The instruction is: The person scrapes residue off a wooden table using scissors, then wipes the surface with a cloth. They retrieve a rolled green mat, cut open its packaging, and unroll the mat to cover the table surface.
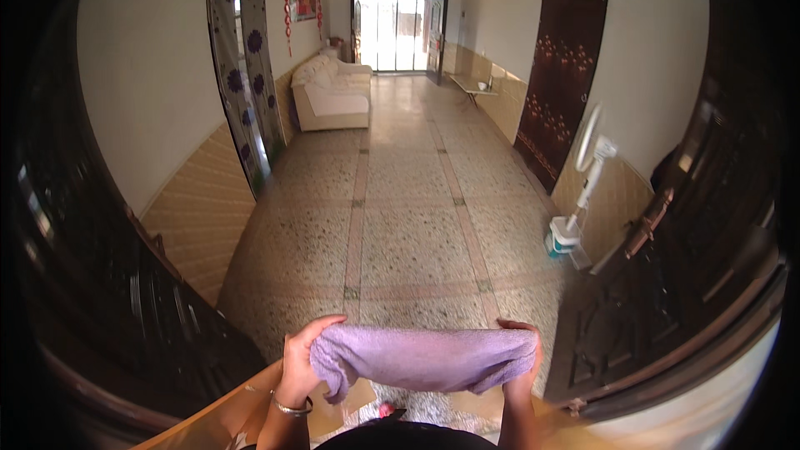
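Note:
A purple towel (425, 356) is stretched between my two hands, low in front of me, with its lower edge sagging and loose folds at both ends. My left hand (303, 359), with a metal bangle (291, 407) at the wrist, grips the towel's left end. At the towel's right end my right hand (528, 356) is closed on the cloth, its fingers partly hidden by it. Speckled terrazzo floor (412, 250) with pinkish strips lies beyond the towel.
Open dark doors (662, 300) flank me on both sides. A white pedestal fan (587, 187) stands by the right wall beside a bucket (562, 237). Further off are a cream sofa (331, 106) on the left, a low table (472, 85) on the right and a barred doorway (397, 31).

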`<state>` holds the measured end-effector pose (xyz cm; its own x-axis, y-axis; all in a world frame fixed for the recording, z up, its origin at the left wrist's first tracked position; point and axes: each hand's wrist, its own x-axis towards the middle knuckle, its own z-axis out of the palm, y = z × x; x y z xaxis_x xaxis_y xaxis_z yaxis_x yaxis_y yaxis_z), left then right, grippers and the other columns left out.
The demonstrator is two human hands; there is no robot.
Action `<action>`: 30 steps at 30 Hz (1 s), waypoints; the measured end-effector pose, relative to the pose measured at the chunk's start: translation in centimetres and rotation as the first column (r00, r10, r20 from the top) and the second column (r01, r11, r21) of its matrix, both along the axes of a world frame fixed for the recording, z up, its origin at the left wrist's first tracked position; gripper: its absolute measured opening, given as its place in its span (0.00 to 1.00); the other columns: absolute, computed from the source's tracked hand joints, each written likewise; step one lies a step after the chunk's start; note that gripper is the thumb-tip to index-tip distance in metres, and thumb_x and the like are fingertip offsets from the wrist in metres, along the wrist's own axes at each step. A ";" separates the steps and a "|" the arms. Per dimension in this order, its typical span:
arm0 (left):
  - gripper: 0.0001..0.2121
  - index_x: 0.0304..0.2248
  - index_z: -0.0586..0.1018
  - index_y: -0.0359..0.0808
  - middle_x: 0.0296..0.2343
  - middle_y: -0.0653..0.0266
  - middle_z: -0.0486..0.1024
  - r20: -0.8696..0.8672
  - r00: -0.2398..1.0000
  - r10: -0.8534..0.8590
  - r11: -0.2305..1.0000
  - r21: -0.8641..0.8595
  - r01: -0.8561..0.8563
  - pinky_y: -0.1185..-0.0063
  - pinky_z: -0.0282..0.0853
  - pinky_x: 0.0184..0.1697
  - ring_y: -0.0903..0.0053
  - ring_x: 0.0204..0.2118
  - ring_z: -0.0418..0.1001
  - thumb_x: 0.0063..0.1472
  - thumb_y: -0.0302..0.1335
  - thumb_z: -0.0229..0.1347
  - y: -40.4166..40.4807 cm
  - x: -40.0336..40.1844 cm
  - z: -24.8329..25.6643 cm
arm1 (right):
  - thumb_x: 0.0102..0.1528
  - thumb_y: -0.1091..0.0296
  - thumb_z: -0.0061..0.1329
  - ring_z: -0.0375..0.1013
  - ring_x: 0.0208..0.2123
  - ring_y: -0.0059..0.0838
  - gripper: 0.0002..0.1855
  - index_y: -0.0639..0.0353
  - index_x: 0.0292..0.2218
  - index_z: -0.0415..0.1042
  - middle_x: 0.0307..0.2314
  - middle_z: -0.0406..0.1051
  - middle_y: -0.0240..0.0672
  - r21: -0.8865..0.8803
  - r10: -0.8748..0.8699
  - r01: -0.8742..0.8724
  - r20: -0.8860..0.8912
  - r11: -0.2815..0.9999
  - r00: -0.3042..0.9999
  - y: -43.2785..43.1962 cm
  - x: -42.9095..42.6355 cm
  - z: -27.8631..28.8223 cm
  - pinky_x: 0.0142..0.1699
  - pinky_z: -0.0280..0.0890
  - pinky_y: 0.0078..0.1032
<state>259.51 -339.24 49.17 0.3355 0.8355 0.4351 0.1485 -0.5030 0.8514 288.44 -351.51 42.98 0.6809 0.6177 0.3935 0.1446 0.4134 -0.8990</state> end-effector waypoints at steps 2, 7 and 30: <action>0.18 0.39 0.76 0.30 0.29 0.68 0.75 0.060 0.998 0.019 1.000 -0.011 -0.018 0.85 0.66 0.38 0.85 0.32 0.72 0.45 0.18 0.57 4.3 0.4 -0.4 | 0.53 0.72 0.41 0.71 0.33 0.24 0.11 0.65 0.38 0.69 0.30 0.72 0.36 -0.146 0.007 -0.001 0.037 0.989 0.999 4.2 1.1 -1.0 0.41 0.65 0.21; 0.17 0.40 0.75 0.30 0.31 0.67 0.76 0.324 0.937 0.131 0.948 -0.319 -0.022 0.83 0.68 0.40 0.84 0.34 0.72 0.46 0.16 0.58 14.8 0.2 -5.0 | 0.52 0.72 0.42 0.70 0.34 0.24 0.11 0.66 0.37 0.69 0.30 0.73 0.37 -0.363 0.322 -0.260 0.123 0.895 0.939 15.2 1.8 -0.3 0.41 0.64 0.22; 0.23 0.50 0.67 0.32 0.49 0.43 0.60 -0.416 0.897 -0.149 0.976 0.086 0.202 0.69 0.56 0.55 0.57 0.53 0.60 0.53 0.24 0.53 61.6 18.1 -7.8 | 0.52 0.61 0.43 0.69 0.44 0.36 0.27 0.65 0.51 0.58 0.42 0.67 0.43 0.212 0.535 -0.917 -0.845 0.337 0.002 75.5 7.4 -6.8 0.49 0.65 0.33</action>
<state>277.61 -277.62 41.35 0.6405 0.6953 0.3261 0.3662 -0.6497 0.6662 295.82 -276.03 36.17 -0.4089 0.8774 -0.2510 -0.7368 -0.4797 -0.4764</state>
